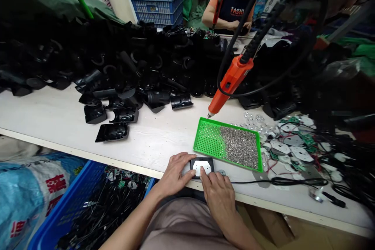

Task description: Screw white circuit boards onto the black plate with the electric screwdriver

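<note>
Workpiece: a small black rectangular housing, plastic by its look (pixel 202 158), lying on the off-white surface (pixel 164 136) near its front edge, with a white angular plate (pixel 206 167) seated on top. Left hand (pixel 178 172) is closed on the housing from the 9 o'clock side, fingers along the far corner, thumb at the plate's near-left corner. Right hand (pixel 218 193) comes in from 5 o'clock, index finger on the plate, other fingers bent; its thumb is hidden, so cannot tell whether it also grips. Handling, judged by eye: light, stiff housing; smooth plate, perhaps slippery, and thin enough to bend if pried. Best hold: the housing's 9 and 3 o'clock side walls, leaving the plate face free. A black cable (pixel 299 181) runs toward 3 o'clock; whether it joins the housing is unclear. At 2 o'clock, a green perforated plastic tray (pixel 206 138) with small metal screws (pixel 241 146). Writing: none readable on the housing; "FASH" and perhaps more on a co-worker's dark shirt (pixel 234 12), between 12 and 1 o'clock; large red characters on a blue-and-white woven sack (pixel 32 191), 8 to 9 o'clock, not safely legible.
</note>
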`<control>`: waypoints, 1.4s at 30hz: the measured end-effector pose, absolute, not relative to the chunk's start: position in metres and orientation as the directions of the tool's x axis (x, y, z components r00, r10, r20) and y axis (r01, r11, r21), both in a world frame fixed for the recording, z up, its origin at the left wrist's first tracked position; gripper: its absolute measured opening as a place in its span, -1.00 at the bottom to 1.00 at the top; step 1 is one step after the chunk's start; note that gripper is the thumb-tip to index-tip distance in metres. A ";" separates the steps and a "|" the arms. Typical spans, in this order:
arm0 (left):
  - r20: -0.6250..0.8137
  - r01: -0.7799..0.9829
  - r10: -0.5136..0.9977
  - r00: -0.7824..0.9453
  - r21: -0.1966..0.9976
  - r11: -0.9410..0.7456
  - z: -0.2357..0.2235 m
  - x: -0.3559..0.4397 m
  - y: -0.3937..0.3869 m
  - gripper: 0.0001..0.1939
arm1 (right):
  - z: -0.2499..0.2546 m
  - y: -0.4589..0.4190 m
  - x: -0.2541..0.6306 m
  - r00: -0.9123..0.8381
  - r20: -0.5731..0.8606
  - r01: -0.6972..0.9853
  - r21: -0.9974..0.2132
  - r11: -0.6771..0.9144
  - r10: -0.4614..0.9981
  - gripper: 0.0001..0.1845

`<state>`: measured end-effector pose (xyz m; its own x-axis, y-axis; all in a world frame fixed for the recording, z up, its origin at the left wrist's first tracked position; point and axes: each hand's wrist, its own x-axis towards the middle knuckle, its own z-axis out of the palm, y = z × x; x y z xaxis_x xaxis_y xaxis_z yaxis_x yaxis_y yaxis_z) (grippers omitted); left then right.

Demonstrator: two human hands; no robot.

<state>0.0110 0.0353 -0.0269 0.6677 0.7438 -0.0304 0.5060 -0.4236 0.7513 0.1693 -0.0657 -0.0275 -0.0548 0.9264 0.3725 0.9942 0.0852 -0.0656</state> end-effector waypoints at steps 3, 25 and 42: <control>-0.044 0.581 0.817 0.574 0.726 -0.369 -0.032 0.019 0.032 -0.60 | -0.029 -0.066 0.170 -0.048 0.382 0.994 -0.069 0.081 0.923 -0.66; 0.042 0.661 0.887 0.460 0.650 -0.374 -0.044 0.037 0.023 -0.63 | -0.006 -0.055 0.258 -0.033 -0.113 0.895 -0.446 -0.021 0.993 -0.63; 0.061 0.668 0.911 0.407 0.661 -0.342 -0.041 0.038 0.015 -0.67 | -0.009 -0.046 0.247 0.229 0.031 0.522 -0.848 -0.096 0.973 -0.69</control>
<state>0.0381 0.0147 -0.0406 0.4071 0.9114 0.0607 0.6679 -0.3423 0.6608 0.2468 -0.0459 -0.0094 0.2289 0.9730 0.0306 0.5219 -0.0962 -0.8475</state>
